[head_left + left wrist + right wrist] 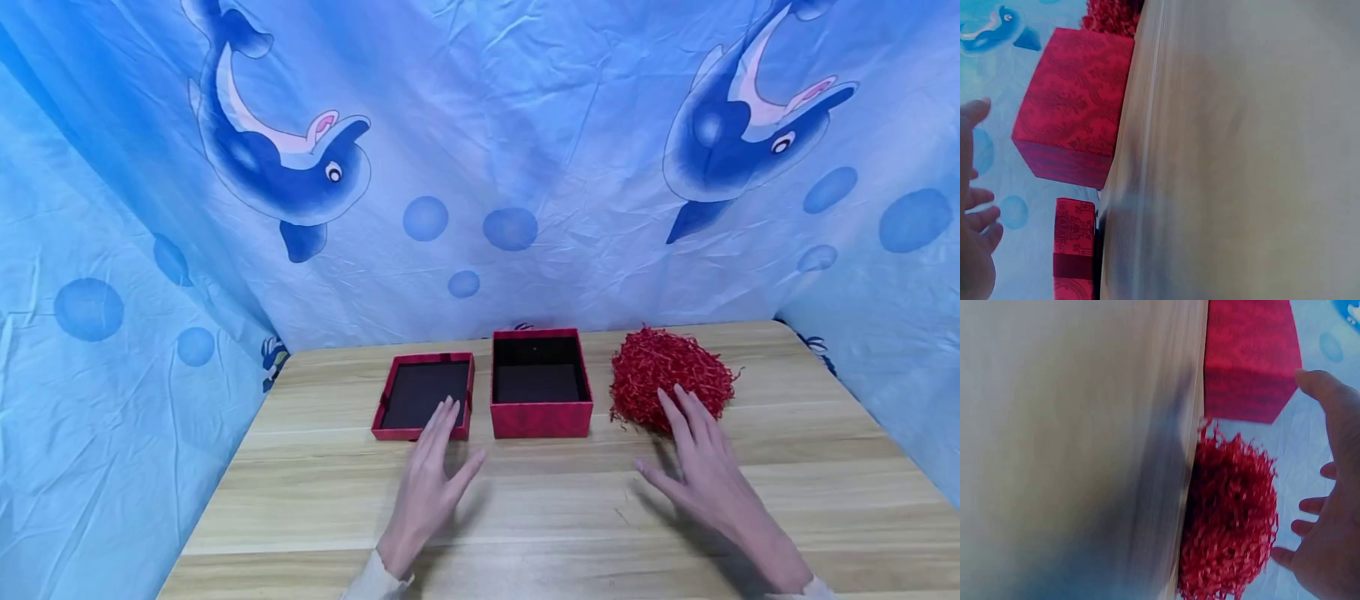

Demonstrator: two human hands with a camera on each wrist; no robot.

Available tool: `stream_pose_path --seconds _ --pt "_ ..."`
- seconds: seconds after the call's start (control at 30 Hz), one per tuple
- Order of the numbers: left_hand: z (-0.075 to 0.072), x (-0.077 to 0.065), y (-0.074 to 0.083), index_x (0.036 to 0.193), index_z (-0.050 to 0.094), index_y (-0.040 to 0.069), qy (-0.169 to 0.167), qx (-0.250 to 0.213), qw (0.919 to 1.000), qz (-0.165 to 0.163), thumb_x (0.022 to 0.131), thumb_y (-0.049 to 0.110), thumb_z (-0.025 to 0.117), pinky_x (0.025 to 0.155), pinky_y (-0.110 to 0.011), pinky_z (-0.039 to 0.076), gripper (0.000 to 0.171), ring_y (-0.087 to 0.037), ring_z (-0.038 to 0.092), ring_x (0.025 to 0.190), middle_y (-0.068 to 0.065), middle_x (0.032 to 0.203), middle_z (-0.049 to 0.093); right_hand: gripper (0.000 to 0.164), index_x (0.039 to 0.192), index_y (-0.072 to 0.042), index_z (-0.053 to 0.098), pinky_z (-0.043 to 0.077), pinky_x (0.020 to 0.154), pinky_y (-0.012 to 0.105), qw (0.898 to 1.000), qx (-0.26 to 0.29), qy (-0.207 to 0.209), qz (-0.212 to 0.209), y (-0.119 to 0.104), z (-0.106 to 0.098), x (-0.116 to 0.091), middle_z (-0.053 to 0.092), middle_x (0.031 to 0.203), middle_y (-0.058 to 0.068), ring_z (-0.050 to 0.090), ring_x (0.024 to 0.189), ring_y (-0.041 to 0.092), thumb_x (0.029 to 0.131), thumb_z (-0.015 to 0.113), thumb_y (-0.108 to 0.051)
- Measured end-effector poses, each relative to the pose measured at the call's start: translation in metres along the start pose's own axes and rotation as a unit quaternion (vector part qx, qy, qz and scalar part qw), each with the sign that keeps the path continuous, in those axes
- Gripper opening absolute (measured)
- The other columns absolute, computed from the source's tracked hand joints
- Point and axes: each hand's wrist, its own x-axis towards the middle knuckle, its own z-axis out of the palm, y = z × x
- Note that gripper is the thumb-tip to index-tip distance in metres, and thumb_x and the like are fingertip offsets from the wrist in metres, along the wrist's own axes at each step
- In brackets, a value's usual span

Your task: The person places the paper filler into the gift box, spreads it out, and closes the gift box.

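Observation:
A red box (542, 421) with a dark inside stands open-topped near the back middle of the table; its patterned side (1079, 94) shows in the left wrist view. To its left lies the shallow red lid (420, 434), dark lining up. A heap of red shredded paper (660, 375) sits right of the box. My left hand (427, 487) hovers in front of the lid, fingers extended, holding nothing. My right hand (708, 479) is held over the near side of the shredded paper, fingers spread and thumb apart. Whether its fingertips touch the paper I cannot tell.
The wooden table (540, 517) has its back edge against a blue curtain (465, 125) printed with dolphins and bubbles. More curtain hangs at both sides. A thin paper shred lies on the tabletop between the hands.

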Motion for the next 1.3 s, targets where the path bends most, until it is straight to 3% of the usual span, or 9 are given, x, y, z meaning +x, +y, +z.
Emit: stream_pose_path --seconds 0.17,0.37,0.57,0.73,1.07,1.3 --pt "0.009 0.017 -0.007 0.157 0.045 0.007 0.012 -0.063 0.9978 0.019 0.091 0.025 0.083 0.111 -0.048 0.041 0.078 -0.026 0.045 0.144 -0.008 0.159 0.045 0.101 0.162 -0.003 0.026 0.026 0.101 0.083 1.0 0.026 0.018 -0.002 0.015 -0.004 0.013 0.024 0.161 0.032 0.024 0.144 0.057 0.087 0.083 -0.04" --pt "0.022 0.032 -0.018 0.157 0.045 0.009 0.008 -0.093 0.995 0.036 0.09 0.022 0.084 0.111 -0.044 0.043 0.079 -0.024 0.048 0.142 -0.006 0.158 0.047 0.1 0.162 -0.002 0.026 0.024 0.099 0.086 0.999 0.04 0.018 0.028 0.027 -0.007 0.026 0.023 0.16 0.034 0.024 0.14 0.062 0.087 0.083 -0.035" --pt "0.031 0.04 -0.022 0.16 0.04 0.01 -0.028 -0.113 0.9931 -0.018 0.094 0.033 0.079 0.11 -0.047 0.043 0.08 -0.029 0.047 0.143 -0.017 0.157 0.047 0.106 0.161 0.002 0.024 0.023 0.095 0.088 0.998 0.021 -0.002 0.059 0.033 -0.005 0.038 0.021 0.158 0.038 0.022 0.138 0.066 0.085 0.083 -0.043" --pt "0.033 0.046 -0.021 0.161 0.038 0.011 -0.049 -0.121 0.9893 -0.065 0.095 0.041 0.077 0.11 -0.052 0.042 0.083 -0.032 0.045 0.143 -0.016 0.159 0.044 0.111 0.161 0.001 0.023 0.019 0.101 0.085 0.997 -0.002 -0.015 0.073 0.038 -0.005 0.052 0.02 0.158 0.038 0.019 0.141 0.063 0.082 0.083 -0.05" --pt "0.038 0.052 -0.019 0.164 0.032 0.013 -0.101 -0.13 0.9801 -0.112 0.095 0.05 0.073 0.114 -0.058 0.036 0.089 -0.033 0.038 0.148 -0.008 0.165 0.035 0.117 0.163 -0.005 0.019 0.019 0.097 0.086 0.991 -0.016 -0.064 0.113 0.056 -0.007 0.076 0.018 0.158 0.038 0.022 0.137 0.066 0.079 0.084 -0.056" --pt "0.044 0.055 -0.016 0.163 0.033 0.01 -0.105 -0.13 0.9792 -0.114 0.094 0.049 0.075 0.114 -0.056 0.037 0.09 -0.032 0.041 0.146 -0.008 0.163 0.038 0.124 0.163 -0.002 0.016 0.017 0.1 0.087 0.986 -0.01 -0.105 0.132 0.066 0.001 0.081 0.016 0.158 0.039 0.017 0.139 0.066 0.077 0.084 -0.059"
